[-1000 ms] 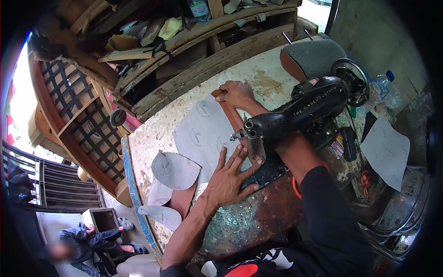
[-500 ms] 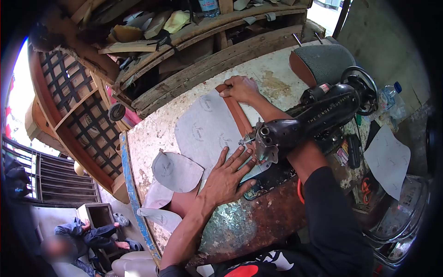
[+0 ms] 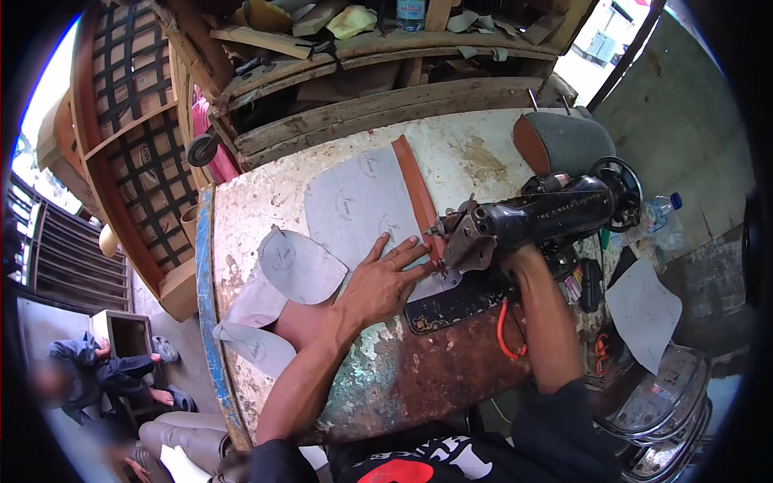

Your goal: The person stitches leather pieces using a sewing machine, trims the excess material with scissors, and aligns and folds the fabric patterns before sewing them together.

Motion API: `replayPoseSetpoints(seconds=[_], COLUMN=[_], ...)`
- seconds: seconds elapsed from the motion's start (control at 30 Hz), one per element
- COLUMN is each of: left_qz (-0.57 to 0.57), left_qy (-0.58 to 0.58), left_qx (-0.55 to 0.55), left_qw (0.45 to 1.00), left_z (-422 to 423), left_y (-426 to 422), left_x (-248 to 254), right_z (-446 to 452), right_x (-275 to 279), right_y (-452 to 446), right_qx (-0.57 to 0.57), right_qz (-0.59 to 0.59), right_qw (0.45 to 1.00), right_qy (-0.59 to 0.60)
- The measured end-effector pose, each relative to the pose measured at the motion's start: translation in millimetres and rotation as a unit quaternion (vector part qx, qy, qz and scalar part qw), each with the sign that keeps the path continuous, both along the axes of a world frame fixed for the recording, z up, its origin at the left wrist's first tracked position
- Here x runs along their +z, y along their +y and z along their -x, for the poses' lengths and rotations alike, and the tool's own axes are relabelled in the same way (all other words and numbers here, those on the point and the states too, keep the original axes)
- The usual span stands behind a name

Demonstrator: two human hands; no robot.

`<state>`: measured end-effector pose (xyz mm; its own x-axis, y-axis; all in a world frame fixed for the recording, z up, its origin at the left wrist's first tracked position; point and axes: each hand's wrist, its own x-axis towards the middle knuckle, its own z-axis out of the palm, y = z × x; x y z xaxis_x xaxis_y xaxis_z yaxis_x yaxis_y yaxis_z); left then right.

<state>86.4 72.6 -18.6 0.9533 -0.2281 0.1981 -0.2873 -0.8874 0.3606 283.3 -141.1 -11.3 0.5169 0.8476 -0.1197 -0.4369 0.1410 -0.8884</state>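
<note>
My left hand (image 3: 380,283) lies flat, fingers spread, on a grey-white printed sheet of upholstery material (image 3: 348,197). Its fingertips touch the brown strip (image 3: 416,189) along the sheet's right edge, close to the needle area of the black sewing machine (image 3: 547,217). My right hand (image 3: 522,259) reaches in under the machine's arm; the machine head hides its fingers, so what they do cannot be made out. Left of the sheet lies a sewn piece with a rounded printed flap (image 3: 299,267) and a brown part (image 3: 302,324).
Orange-handled scissors (image 3: 510,330) lie at the table's (image 3: 266,197) front right. A grey-and-brown cushion (image 3: 564,138) stands at the back, a plastic bottle (image 3: 664,211) at right. A loose printed panel (image 3: 646,310) hangs over a metal chair frame (image 3: 684,394). Other people sit at lower left.
My right hand has left the far end of the brown strip and come back under the machine's arm. My left hand stays flat on the sheet. The camera view has shifted.
</note>
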Motion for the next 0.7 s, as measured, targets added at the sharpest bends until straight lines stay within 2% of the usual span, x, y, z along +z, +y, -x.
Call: replayPoseSetpoints(seconds=[0.1,0.17,0.3,0.37,0.4,0.5,0.57,0.7], left_qz=[0.014,0.014,0.014,0.008,0.008,0.013,0.020,0.013], left_qy=[-0.003,-0.003,0.006,0.002,0.004,0.002,0.005,0.015], left_qx=[-0.003,-0.008,-0.015,-0.015,-0.015,-0.025,-0.024,-0.034], left_qw=[1.000,1.000,1.000,1.000,1.000,1.000,1.000,0.999], left_z=[0.6,0.3,1.0,1.1,1.9,2.7,2.7,6.2], left_y=[-0.7,2.2,-0.4,0.3,0.3,0.9,0.0,-0.5], left_x=[0.9,2.8,2.9,-0.2,0.1,0.8,-0.4,4.0], right_z=[-2.0,-0.3,3.7,12.7,15.4,17.5,13.5,20.9], right_x=[-29.9,-40.7,-10.8,-8.3,-1.8,8.5,-2.8,8.8], right_y=[-2.0,13.3,24.2,30.5,31.5,31.7,27.1,30.8], right_qx=[-0.054,-0.040,-0.002,-0.029,-0.029,0.026,-0.017,-0.025], right_qz=[0.045,-0.091,-0.078,-0.156,-0.156,-0.199,-0.135,-0.159], right_qw=[0.997,0.992,0.991,0.984,0.984,0.970,0.987,0.984], right_qy=[0.033,0.077,0.107,0.081,0.083,0.138,0.084,0.071])
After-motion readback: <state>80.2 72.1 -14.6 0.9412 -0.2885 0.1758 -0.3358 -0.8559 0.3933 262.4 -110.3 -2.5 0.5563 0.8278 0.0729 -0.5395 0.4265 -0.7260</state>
